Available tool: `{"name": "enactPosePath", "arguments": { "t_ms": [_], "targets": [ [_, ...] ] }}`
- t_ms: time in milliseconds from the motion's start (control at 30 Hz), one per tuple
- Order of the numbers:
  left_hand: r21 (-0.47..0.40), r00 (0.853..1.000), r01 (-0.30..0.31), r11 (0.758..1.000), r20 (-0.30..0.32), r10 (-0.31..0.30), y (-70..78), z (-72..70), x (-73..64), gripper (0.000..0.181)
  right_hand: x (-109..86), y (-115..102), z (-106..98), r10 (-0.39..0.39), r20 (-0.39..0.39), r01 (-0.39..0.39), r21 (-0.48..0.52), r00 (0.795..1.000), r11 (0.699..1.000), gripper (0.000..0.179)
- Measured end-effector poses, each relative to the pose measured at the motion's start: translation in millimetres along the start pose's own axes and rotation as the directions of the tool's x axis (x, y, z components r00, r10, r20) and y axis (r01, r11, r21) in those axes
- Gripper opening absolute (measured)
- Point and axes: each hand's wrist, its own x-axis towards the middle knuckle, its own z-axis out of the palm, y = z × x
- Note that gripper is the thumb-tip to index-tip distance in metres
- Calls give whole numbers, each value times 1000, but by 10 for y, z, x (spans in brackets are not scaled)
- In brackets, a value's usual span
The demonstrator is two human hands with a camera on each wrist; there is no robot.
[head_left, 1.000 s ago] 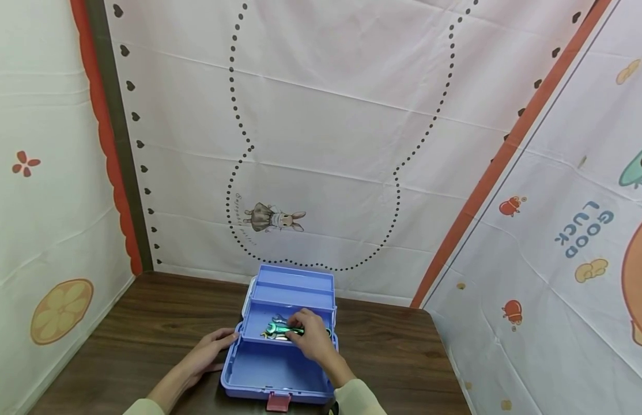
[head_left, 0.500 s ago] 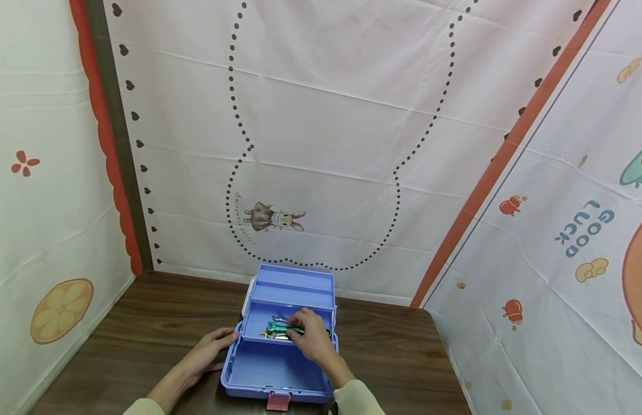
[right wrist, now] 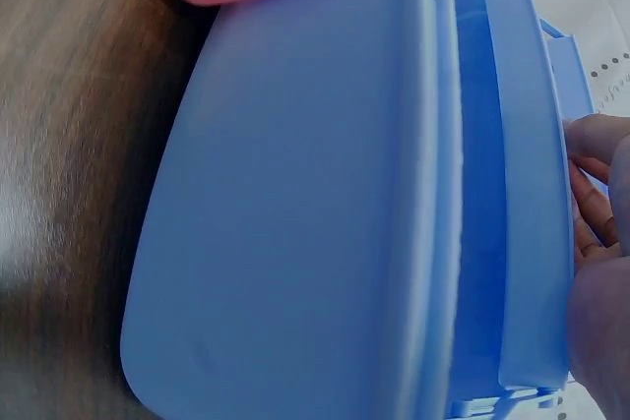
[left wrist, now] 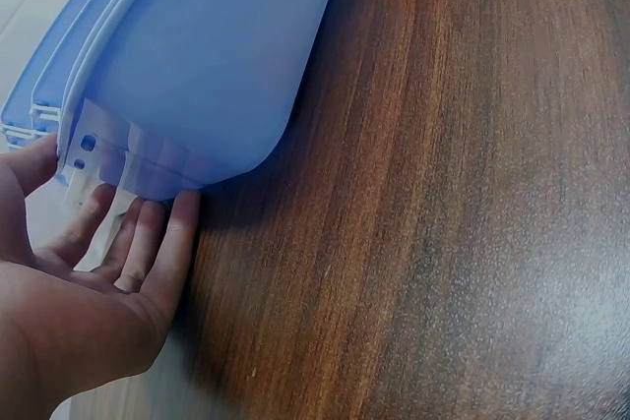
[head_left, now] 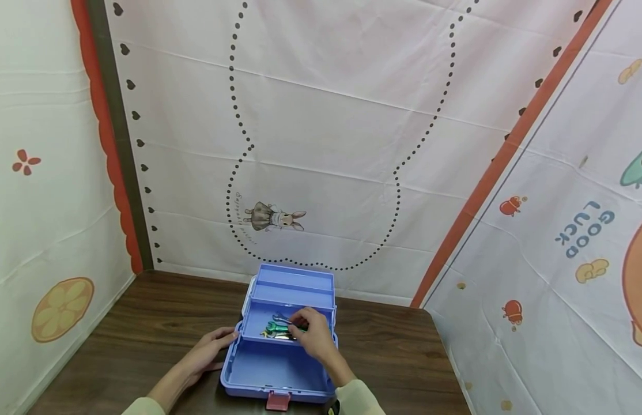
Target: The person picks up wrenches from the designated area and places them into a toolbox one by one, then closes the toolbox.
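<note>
A blue plastic toolbox stands unfolded on the table, its tray raised above the deep bottom compartment. Several small wrenches lie together in that tray, among them a shiny green wrench. Over the tray, my right hand pinches the handle of a silver wrench between thumb and fingers; its head points left. In the right wrist view the tray's wall hides the wrenches from sight. My left hand rests against the toolbox's left side, thumb at the rim and spread fingers touching the outer wall.
A second tray tier rises behind the first. A pinkish-red latch hangs at the toolbox's front. The dark wooden table extends to both sides, and printed cloth walls enclose it at the back and sides.
My right hand has shifted slightly right, and its fingers have moved from the green wrench to the silver one, which has turned a little. My left hand and the toolbox stay in place.
</note>
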Motion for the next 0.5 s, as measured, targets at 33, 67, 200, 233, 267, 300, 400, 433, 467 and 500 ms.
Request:
{"name": "enactPosePath", "arguments": {
  "t_ms": [33,67,200,233,267,300,400,433,467,500],
  "targets": [
    [1,1000,1,1000,1,-1,-1,0,3,84,-1,11,1,-8,-6,8,4,1000,1000,9],
    [3,1000,2,1000,2,-2,-3,0,6,85,-2,22,1,-14,-12,14,6,1000,1000,8],
    [10,1000,7,1000,8,-7,-3,5,21,86,-1,57,-23,-53,-39,54,13,998,998,7],
    [12,1000,7,1000,8,-7,-2,7,22,86,1,59,-35,-58,-39,58,16,998,998,7],
    [12,1000,8,1000,10,-8,0,9,22,86,-2,59,-48,-63,-36,63,17,997,998,7],
    [14,1000,8,1000,12,-8,3,10,20,86,-4,57,-66,-66,-30,67,15,997,998,7],
    [12,1000,5,1000,9,-5,8,10,10,84,-11,36,-139,-81,-2,81,23,997,996,9],
    [12,1000,4,1000,9,-4,11,8,5,83,-17,28,-173,-84,4,84,32,996,996,10],
    [12,1000,3,1000,9,-3,14,6,1,82,-24,22,-211,-90,5,90,42,996,995,11],
    [13,1000,2,1000,11,-3,17,4,-3,81,-29,19,-253,-94,2,94,51,996,994,11]
  ]
}}
